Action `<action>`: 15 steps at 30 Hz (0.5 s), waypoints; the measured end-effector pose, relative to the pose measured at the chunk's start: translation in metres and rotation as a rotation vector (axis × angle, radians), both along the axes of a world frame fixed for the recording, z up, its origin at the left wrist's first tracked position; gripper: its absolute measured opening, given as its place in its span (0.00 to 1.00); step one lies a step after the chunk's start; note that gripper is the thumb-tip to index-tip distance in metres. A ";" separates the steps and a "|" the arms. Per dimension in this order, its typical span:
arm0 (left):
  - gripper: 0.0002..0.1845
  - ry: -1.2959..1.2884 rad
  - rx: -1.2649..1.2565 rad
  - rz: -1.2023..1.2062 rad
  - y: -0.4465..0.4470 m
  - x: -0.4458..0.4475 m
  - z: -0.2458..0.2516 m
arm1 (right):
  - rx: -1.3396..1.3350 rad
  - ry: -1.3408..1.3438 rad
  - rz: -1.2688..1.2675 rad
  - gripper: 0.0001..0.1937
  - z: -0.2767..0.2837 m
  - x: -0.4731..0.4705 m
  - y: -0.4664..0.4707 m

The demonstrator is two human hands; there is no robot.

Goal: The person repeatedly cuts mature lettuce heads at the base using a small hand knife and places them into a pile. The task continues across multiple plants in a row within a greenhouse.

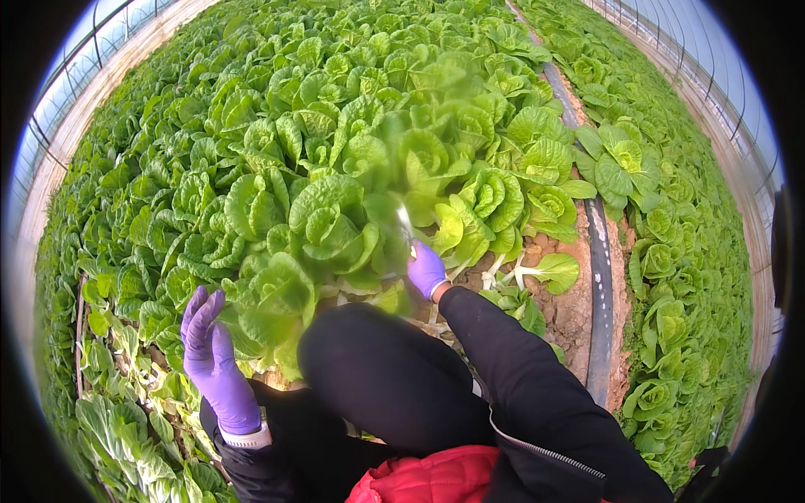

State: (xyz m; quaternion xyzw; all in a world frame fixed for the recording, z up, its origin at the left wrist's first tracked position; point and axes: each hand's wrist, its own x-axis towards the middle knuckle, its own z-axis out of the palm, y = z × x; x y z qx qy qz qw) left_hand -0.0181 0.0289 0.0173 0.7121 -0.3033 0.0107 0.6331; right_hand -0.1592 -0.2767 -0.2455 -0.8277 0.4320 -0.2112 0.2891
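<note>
My right hand (426, 269), in a purple glove, is closed around the handle of a knife (404, 220), whose bright blade points up and away among the leaves. Just left of the blade stands a large leafy cabbage plant (333, 223) with wrinkled green leaves. My left hand (212, 364), gloved in purple too, is raised at the lower left with its fingers apart and nothing in it. Beside its fingers is another leafy cabbage plant (277, 295), near my knee. Trimmed leaves with white stalks (519, 271) lie on the soil right of my right hand.
Rows of leafy plants (188, 138) fill the bed ahead. A black irrigation hose (599, 295) runs along the soil at the right. Cut plants and loose leaves (126, 440) lie at the lower left. Greenhouse walls (710, 56) curve along both sides. Part of a person (707, 468) shows at the lower right rim.
</note>
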 end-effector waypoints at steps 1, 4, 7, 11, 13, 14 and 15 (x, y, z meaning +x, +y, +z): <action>0.16 -0.006 0.021 0.019 0.002 0.001 0.000 | 0.048 0.052 0.006 0.20 -0.001 0.022 -0.005; 0.16 -0.019 -0.001 0.017 0.006 0.004 0.001 | 0.170 0.139 -0.115 0.17 -0.010 0.038 -0.009; 0.15 -0.028 0.031 0.051 0.010 0.005 0.001 | 0.183 0.338 -0.141 0.15 -0.031 -0.006 -0.013; 0.13 0.013 -0.051 0.004 0.005 0.007 -0.001 | 0.169 0.455 -0.238 0.13 -0.060 -0.138 0.002; 0.13 0.033 -0.077 -0.023 0.001 0.007 -0.003 | 0.168 0.435 -0.450 0.15 -0.060 -0.213 0.010; 0.13 0.041 -0.092 -0.040 -0.002 0.007 -0.004 | 0.232 0.531 -0.620 0.17 -0.052 -0.252 0.012; 0.14 0.049 -0.085 -0.066 -0.003 0.006 -0.003 | 0.096 0.528 -0.541 0.16 -0.039 -0.290 0.019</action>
